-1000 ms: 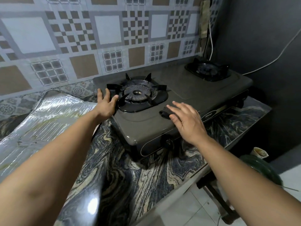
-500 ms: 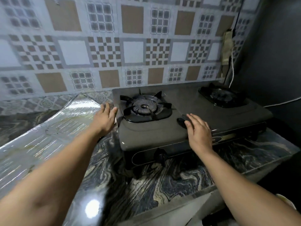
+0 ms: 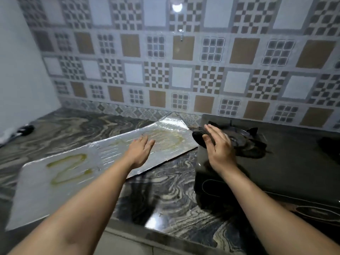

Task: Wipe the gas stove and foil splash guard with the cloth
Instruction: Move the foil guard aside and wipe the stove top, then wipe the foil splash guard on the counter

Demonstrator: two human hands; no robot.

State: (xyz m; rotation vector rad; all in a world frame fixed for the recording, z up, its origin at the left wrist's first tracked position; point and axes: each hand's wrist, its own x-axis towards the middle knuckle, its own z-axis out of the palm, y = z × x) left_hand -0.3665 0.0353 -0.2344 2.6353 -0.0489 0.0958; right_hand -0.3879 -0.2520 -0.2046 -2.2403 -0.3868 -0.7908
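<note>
The foil splash guard (image 3: 55,188) lies flat on the marbled counter, left of the dark gas stove (image 3: 287,166). Yellowish greasy streaks mark the foil. My left hand (image 3: 139,150) hovers flat and open over the foil's right half, holding nothing. My right hand (image 3: 219,144) is above the stove's left edge, in front of the left burner (image 3: 244,138), and grips a small dark cloth (image 3: 198,136) that sticks out to the left of my fingers.
A patterned tile wall (image 3: 184,74) rises behind the counter. The marbled countertop (image 3: 165,196) runs to a front edge near me. A small dark object (image 3: 24,130) lies at the far left by the white side wall.
The view has swung left, showing the whole foil sheet. My right hand lifted the dark cloth off the stove top and moved left. My left hand shifted from the stove's edge onto the foil.
</note>
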